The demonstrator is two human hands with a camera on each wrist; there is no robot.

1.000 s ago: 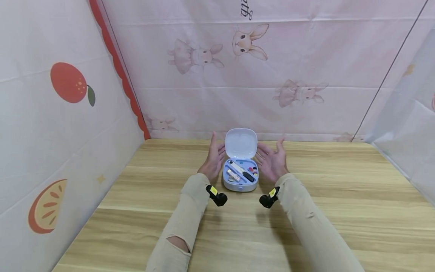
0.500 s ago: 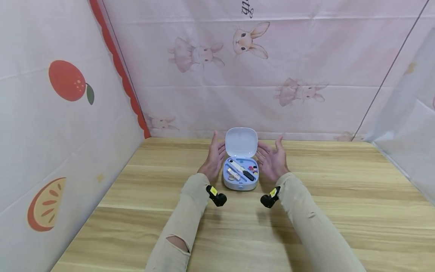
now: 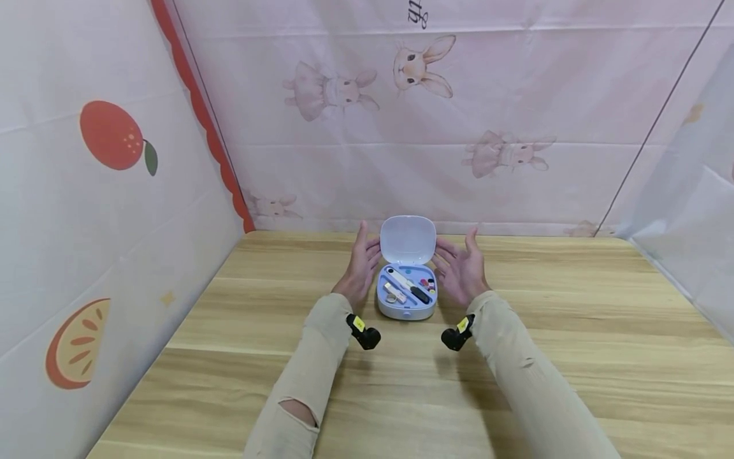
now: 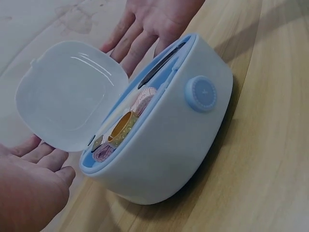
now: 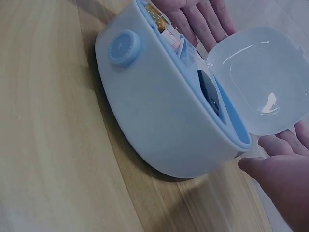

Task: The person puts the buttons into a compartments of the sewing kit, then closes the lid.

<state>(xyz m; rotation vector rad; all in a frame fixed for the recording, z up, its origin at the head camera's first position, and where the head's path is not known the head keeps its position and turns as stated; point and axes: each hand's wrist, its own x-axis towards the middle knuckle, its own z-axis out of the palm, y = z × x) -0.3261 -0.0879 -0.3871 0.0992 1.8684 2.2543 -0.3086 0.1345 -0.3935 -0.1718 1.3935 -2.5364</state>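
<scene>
A white and light-blue sewing box [image 3: 406,313] stands on the table with its lid [image 3: 408,240] raised upright at the back. My left hand [image 3: 357,274] is at its left side, fingers straight and extended towards the lid's edge, thumb up. On the opposite side, my right hand [image 3: 461,275] mirrors it, palm facing the box and fingertips right by the lid. Neither hand grips anything. Inside the box lie a white tool with a black handle [image 3: 420,295], a rolled tape measure [image 4: 143,100], a gold ring-shaped thimble [image 4: 123,127] and several small coloured pieces [image 3: 427,285].
The wood-grain table [image 3: 258,357] extends around the box. A pink curtain [image 3: 344,166] printed with rabbits hangs behind its back edge, and a white sheet [image 3: 172,242] with fruit prints is at the left. A round blue knob [image 4: 201,94] projects from the box's front.
The head view has shifted slightly. Both hands stay in place beside the box, and the lid remains raised.
</scene>
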